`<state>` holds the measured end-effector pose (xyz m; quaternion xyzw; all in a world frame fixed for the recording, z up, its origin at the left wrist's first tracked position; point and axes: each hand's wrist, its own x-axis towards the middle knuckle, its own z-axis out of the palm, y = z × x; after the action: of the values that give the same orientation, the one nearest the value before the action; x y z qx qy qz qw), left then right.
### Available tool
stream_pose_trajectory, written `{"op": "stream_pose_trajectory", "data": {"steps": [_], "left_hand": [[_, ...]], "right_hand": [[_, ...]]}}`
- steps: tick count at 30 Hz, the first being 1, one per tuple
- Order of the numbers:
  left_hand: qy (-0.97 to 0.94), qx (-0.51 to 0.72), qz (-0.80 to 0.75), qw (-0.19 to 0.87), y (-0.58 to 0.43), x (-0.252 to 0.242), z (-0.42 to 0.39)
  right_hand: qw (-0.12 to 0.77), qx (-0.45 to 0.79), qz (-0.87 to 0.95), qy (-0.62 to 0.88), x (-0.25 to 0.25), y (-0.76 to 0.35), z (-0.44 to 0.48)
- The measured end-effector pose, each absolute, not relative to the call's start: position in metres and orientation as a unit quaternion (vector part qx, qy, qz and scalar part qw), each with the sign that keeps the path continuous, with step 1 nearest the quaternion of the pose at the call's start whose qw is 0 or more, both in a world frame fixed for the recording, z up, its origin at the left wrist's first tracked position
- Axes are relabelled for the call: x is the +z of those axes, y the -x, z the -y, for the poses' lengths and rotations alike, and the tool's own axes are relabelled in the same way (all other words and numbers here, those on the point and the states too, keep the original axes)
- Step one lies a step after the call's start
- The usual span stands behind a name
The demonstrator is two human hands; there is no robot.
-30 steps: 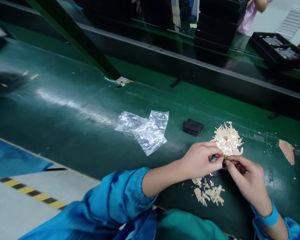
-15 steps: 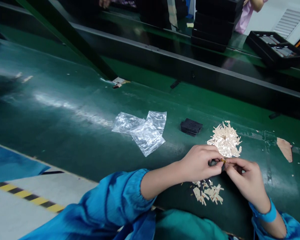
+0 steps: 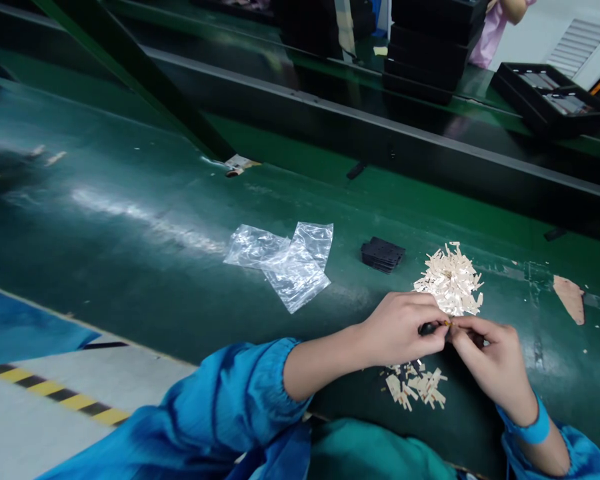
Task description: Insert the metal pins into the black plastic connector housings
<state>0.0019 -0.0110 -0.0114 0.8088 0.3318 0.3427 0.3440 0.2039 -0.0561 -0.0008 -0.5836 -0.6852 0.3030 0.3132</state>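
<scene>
My left hand [image 3: 400, 330] and my right hand [image 3: 490, 360] meet fingertip to fingertip over the green conveyor belt [image 3: 155, 227]. The left fingers pinch a small black part [image 3: 427, 328]. The right fingers pinch a tiny yellowish piece [image 3: 449, 323] against it. Just beyond my hands lies a pile of small cream strips [image 3: 450, 279]. A smaller heap of cream strips mixed with dark bits [image 3: 417, 387] lies under my wrists, near the belt's front edge.
A short stack of black plates [image 3: 383, 254] sits left of the cream pile. Crumpled clear plastic bags [image 3: 285, 260] lie mid-belt. A brown paper scrap [image 3: 570, 298] is at the right. Black trays [image 3: 550, 97] stand beyond the rail, near another person's pink sleeve [image 3: 487, 37].
Both hands have sunk slightly toward me and closed tighter on the small part between them. The piles and bags lie as before.
</scene>
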Motion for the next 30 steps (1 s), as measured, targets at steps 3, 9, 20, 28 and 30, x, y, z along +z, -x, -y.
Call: {"op": "stream_pose_trajectory", "data": {"steps": [3,9,20,28,30], "left_hand": [[-0.807,0.345,-0.33,0.348,-0.002,-0.013,0.011],[-0.798,0.364,-0.334,0.346,-0.005,-0.014,0.012],[-0.786,0.379,-0.313,0.374,-0.002,-0.009,0.01],[-0.727,0.412,-0.268,0.479,0.014,0.017,0.004],[-0.737,0.411,-0.25,0.475,0.015,0.019,0.003]], "right_hand": [[0.319,0.303,0.684,0.582,-0.001,-0.205,0.056],[0.319,0.299,0.694,0.572,0.002,-0.201,0.055],[0.31,0.351,0.633,0.617,-0.002,-0.207,0.054],[0.329,0.321,0.603,0.652,0.001,-0.214,0.042],[0.353,0.411,0.568,0.62,0.002,-0.21,0.042]]}}
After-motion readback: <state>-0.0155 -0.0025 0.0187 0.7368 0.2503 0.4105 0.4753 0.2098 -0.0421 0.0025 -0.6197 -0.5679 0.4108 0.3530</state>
